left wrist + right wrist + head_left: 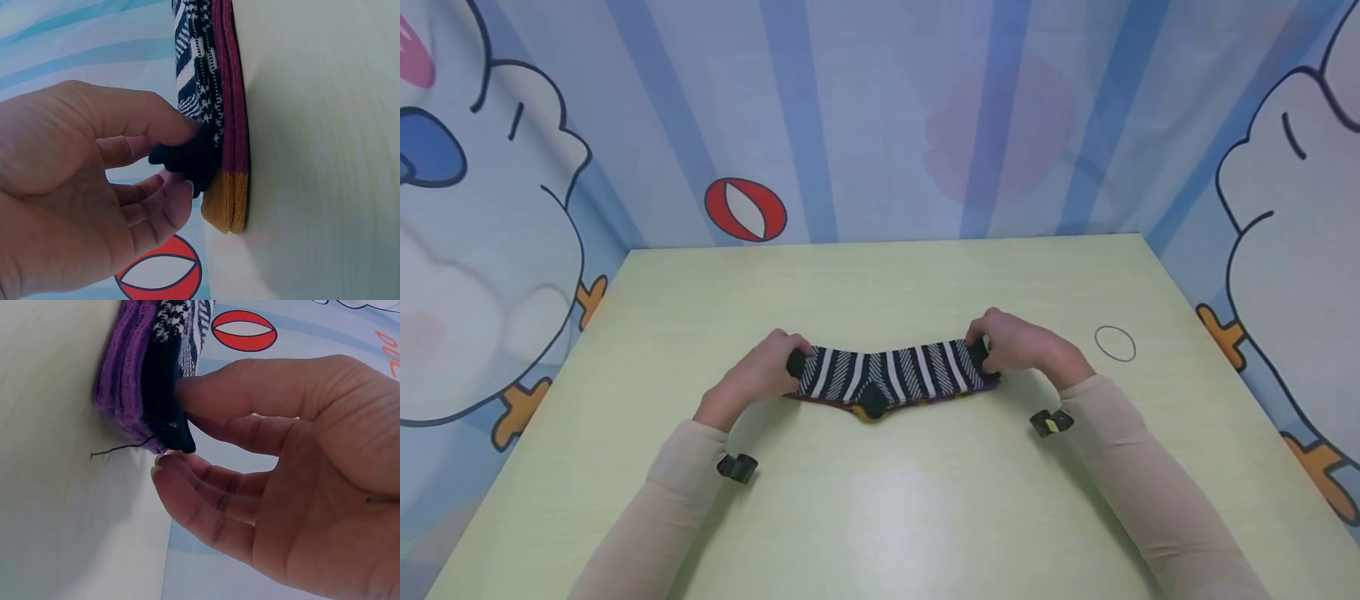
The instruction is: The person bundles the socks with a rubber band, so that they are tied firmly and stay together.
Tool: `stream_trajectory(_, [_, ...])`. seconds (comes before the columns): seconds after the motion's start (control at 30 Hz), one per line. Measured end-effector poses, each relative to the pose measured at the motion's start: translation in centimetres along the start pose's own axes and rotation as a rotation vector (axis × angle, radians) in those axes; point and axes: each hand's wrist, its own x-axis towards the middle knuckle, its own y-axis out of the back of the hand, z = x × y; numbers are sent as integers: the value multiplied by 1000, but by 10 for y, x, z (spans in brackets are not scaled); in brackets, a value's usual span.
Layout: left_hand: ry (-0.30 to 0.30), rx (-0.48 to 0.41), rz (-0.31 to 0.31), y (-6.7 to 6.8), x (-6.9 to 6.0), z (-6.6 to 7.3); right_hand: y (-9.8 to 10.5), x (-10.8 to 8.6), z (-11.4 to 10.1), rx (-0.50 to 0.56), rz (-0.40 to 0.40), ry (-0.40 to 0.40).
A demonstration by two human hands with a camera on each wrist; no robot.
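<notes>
A black-and-white patterned sock with a dark heel patch lies across the middle of the table on top of a maroon, mustard and purple sock layer. My left hand pinches the dark left end of the patterned sock between thumb and fingers. At the other side, my right hand grips its dark right end. In the right wrist view, a loose dark thread hangs near the purple end of the lower layer. How many socks are stacked underneath I cannot tell.
A thin dark ring lies on the pale table to the right of my right hand. Printed cloth walls with cartoon figures and a red ball stand at the back and both sides. Each wrist wears a small black camera.
</notes>
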Motion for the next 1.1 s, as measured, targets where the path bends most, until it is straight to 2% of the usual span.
stream_trajectory(0.27, [-28, 54, 6, 1, -1, -2, -2, -3, -1, -40, -1, 17])
stream_trajectory(0.43, [-43, 34, -9, 3, -3, -6, -2, -5, 1, -52, -21, 31])
stream_trajectory(0.6, [-72, -14, 33, 2, -2, -13, -2, -5, 4, -51, -38, 37])
stream_trajectory(0.73, [-91, -18, 61, -1, 0, -17, -4, -5, 5, -50, -42, 30])
stream_trajectory(0.93, [-59, 22, 41, 0, 3, -17, -4, -4, 7, -49, -35, 45])
stream_trajectory(1.1, [-28, 19, 22, -2, 5, -18, -6, -4, 6, -48, -41, 50])
